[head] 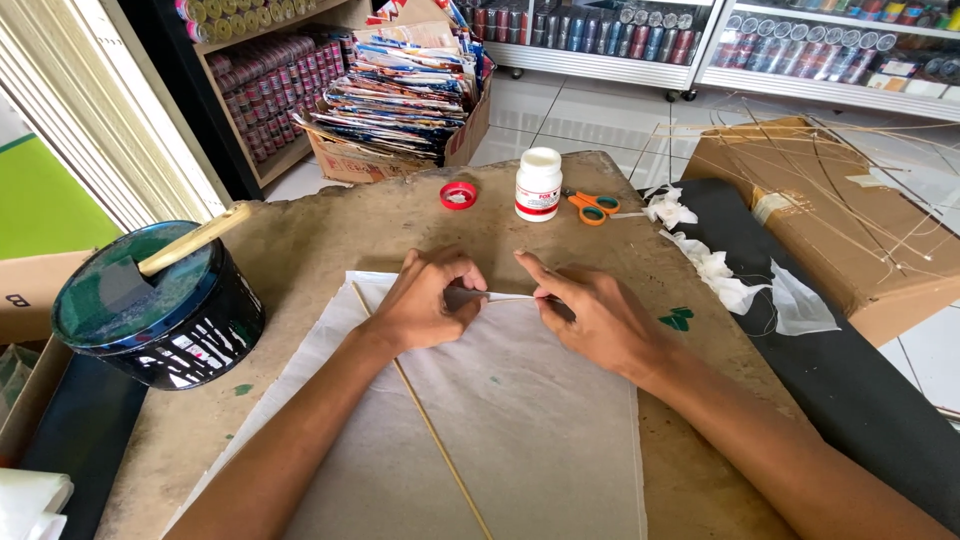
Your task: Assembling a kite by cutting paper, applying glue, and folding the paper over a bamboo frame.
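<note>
Head view: we fold the paper edge
Left hand [425, 300] and right hand [590, 315] pinch the white paper sheet [520, 420] edge; bamboo stick [425, 420] runs five-to-eleven o'clock, nearer left

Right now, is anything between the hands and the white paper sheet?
Nothing visible: the left hand and right hand both rest directly on the white paper sheet, pressing its top edge.
</note>
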